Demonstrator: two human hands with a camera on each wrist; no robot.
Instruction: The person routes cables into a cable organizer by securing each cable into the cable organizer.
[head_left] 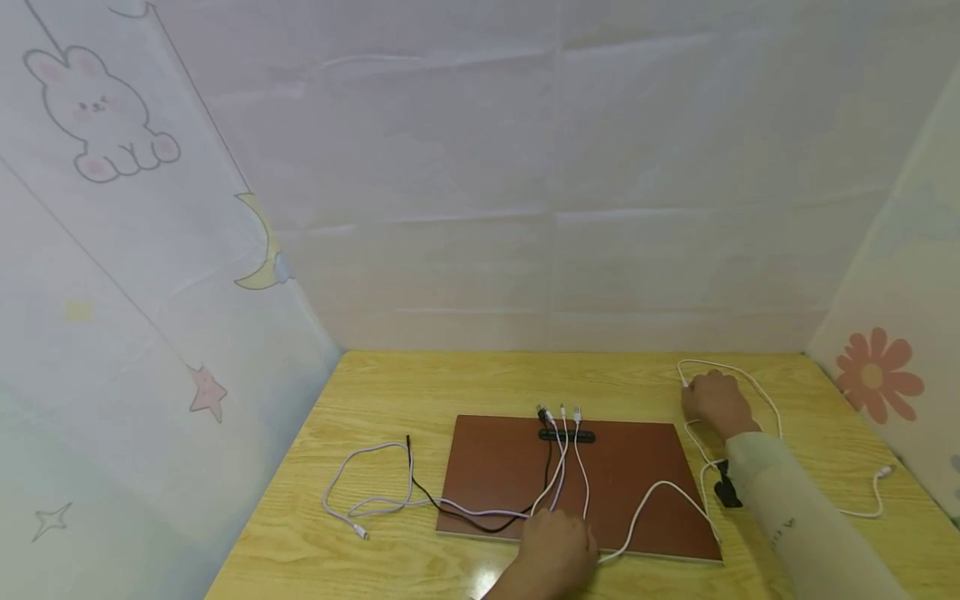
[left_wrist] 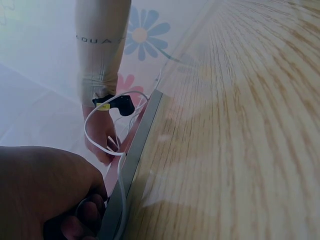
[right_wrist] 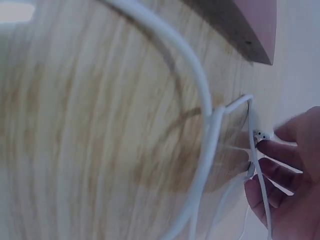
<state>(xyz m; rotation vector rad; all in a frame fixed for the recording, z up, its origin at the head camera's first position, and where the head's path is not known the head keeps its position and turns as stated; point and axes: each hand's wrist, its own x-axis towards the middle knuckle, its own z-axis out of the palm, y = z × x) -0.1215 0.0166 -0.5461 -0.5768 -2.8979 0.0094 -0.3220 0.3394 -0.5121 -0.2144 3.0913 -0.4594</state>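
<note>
At the front edge of a brown board (head_left: 637, 467), my left hand (head_left: 553, 546) rests with curled fingers over several cables. Whether it grips any of them is hidden. A white cable (left_wrist: 121, 200) hangs along the board's edge beside those fingers. My right hand (head_left: 716, 404) is beyond the board's right side, low over the table. Its thumb and index finger pinch the small white plug (right_wrist: 261, 135) of a white cable, and another white cable (right_wrist: 260, 175) crosses in front of the fingers. A black cable clip strip (head_left: 592, 437) on the board holds several cables near their plugs.
A lilac cable (head_left: 375, 447) and a black cable (head_left: 423, 492) trail over the wooden table (head_left: 300, 492) at left. At right lies a white cable end (head_left: 885, 472). A black wrist camera (head_left: 726, 487) sits at my right cuff. Printed cloth walls stand behind and beside the table.
</note>
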